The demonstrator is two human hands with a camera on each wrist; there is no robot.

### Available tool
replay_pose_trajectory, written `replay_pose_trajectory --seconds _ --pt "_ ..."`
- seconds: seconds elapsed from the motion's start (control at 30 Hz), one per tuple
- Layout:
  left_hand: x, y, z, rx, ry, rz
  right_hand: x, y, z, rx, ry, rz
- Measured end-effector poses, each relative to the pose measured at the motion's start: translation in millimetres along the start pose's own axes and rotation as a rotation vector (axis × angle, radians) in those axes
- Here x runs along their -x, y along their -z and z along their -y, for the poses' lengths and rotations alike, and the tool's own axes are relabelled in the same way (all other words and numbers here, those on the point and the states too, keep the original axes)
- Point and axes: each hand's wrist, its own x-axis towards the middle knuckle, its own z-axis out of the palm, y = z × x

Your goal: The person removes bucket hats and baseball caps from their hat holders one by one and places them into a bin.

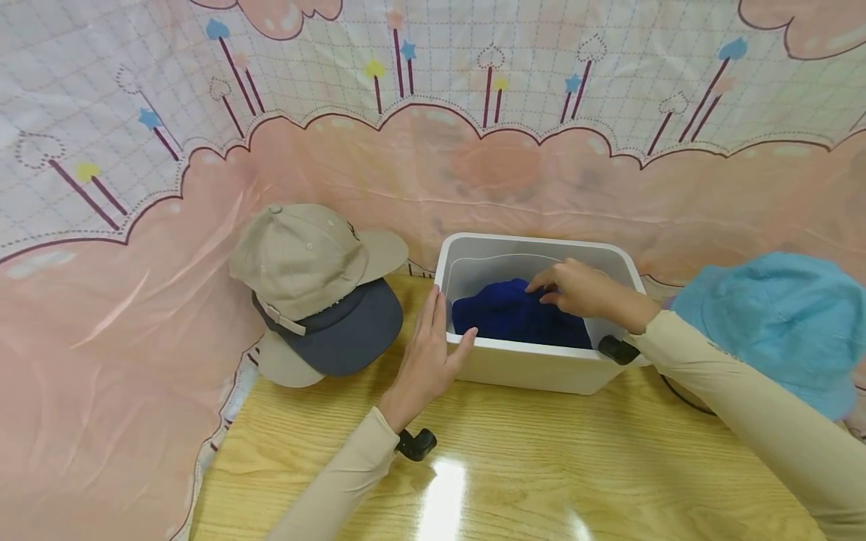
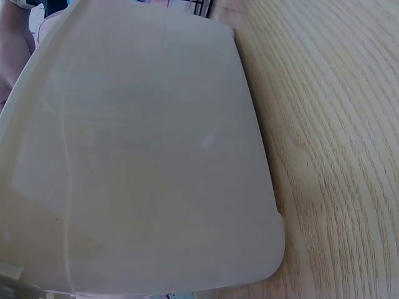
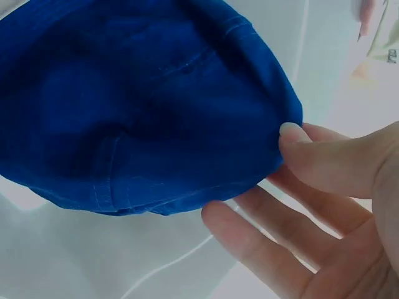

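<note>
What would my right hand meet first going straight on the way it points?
The blue hat your right hand pinches; beyond, probably the box's left wall, though depth is unclear.

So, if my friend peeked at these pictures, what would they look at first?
Probably the deep blue hat inside the white bin in the middle, with the right hand pinching the hat's edge and the left hand touching the bin's left side. Next, maybe the big light blue hat to the right of the bin and the stacked caps to its left. Behind them is a pink and white cloth with little stars on sticks.
</note>
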Motion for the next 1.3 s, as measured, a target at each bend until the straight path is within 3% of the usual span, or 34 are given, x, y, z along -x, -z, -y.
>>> replay_pose_trajectory --seconds 0.4,0.53,0.77,1.13,1.3 --pt "-1.2 0.2 -3.6 -0.001 0.02 0.003 9.1 19 -2 -0.004 -0.063 -0.005" --pt "-1.8 0.1 -3.8 -0.002 0.018 0.001 16.1 28 -1 0.04 -0.078 -0.046" --pt "-2.0 0.1 -3.9 -0.003 0.019 -0.001 25.1 38 -6 0.025 -0.003 -0.165" --pt "-0.2 0.6 -0.8 0.006 0.008 0.0 43.1 54 0 0.042 -0.062 -0.198" --pt "0.2 1.1 -1.1 0.003 0.007 0.003 52.6 60 -1 0.09 -0.037 -0.257"
